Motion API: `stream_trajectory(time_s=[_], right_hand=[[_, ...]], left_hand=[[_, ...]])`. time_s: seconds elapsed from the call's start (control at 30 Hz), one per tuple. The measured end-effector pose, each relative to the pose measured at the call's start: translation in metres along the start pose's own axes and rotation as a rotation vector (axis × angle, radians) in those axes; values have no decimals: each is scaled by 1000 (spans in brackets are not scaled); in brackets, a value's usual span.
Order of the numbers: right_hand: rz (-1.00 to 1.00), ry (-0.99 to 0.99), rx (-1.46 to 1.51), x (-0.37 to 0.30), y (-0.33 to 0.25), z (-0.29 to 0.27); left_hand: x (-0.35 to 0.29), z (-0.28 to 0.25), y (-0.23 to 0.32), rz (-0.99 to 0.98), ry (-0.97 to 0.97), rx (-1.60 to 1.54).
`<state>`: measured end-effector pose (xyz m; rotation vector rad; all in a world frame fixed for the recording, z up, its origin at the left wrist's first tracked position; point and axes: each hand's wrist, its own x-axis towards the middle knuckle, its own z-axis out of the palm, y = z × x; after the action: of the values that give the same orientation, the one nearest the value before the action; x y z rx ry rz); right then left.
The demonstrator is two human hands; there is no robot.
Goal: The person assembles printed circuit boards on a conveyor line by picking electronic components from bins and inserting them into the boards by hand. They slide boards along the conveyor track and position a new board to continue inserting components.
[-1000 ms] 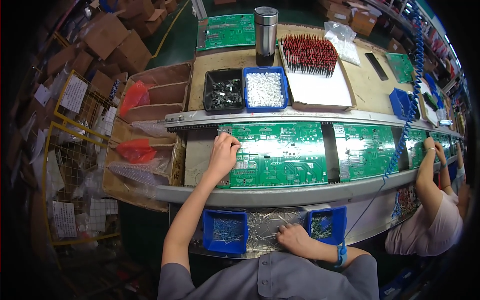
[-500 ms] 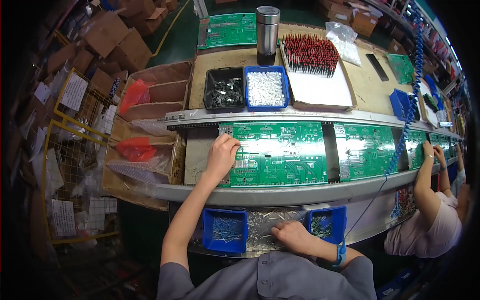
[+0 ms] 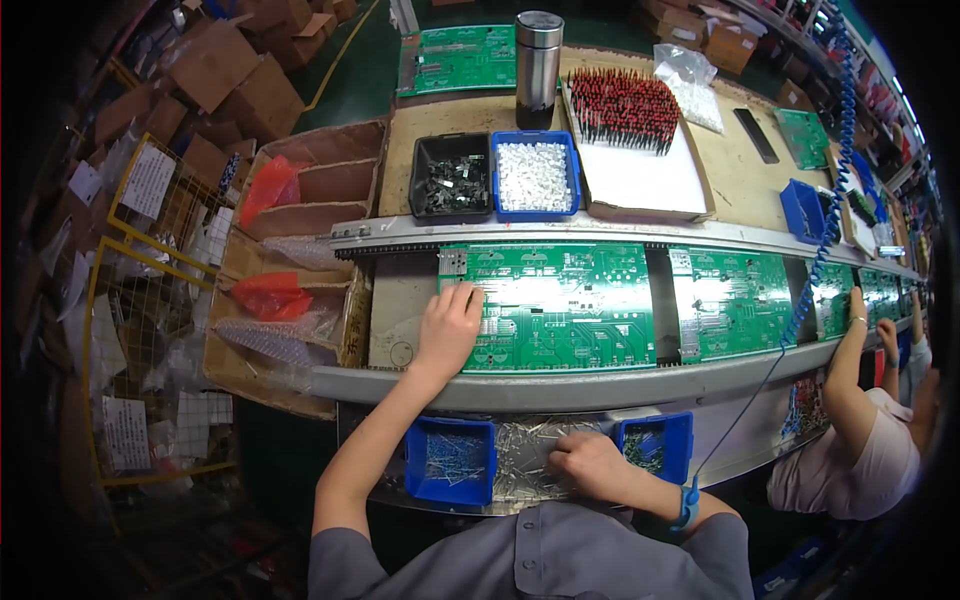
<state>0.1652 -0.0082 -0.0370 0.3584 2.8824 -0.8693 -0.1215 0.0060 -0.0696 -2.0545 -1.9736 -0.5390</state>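
The left hand (image 3: 450, 328) is resting at the left end of the largest green circuit board (image 3: 570, 315), which is lying behind the front metal rail (image 3: 560, 388). Its fingers are lying close together; whether they are pinching something, I cannot tell. The right hand (image 3: 592, 466) is reaching over loose wire-leaded components (image 3: 525, 455), its partly hidden fingers forming a curl; their grip I cannot tell.

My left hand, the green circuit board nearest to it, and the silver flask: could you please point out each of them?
Left hand (image 3: 449, 328), head view: on the back of the hand.
Green circuit board (image 3: 562, 310), head view: near the middle of its face.
Silver flask (image 3: 538, 75), head view: on its metal body.
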Motion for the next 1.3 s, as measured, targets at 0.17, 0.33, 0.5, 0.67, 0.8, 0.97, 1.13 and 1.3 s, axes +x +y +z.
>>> stream_trajectory(time_s=[0.17,0.33,0.5,0.67,0.8,0.97,1.13,1.3], right_hand=[[-69,169,36,12,10,-18],[-62,360,107,47,30,-46],[-44,486,40,100,53,-59],[-92,568,-3,145,70,-48],[-168,552,-10,164,66,-47],[-192,535,-34,169,67,-44],[-191,522,-41,171,66,-44],[-206,532,-51,172,66,-44]], left_hand=[[-6,0,3,-6,-77,33],[-4,-10,5,-22,-175,29],[-2,-17,-3,-216,-87,-391],[-15,-68,33,-154,-123,-692],[-55,-91,100,207,-738,-662],[-110,-44,157,279,-645,-330],[-112,-34,161,262,-562,-194],[-115,-31,161,265,-536,-208]])
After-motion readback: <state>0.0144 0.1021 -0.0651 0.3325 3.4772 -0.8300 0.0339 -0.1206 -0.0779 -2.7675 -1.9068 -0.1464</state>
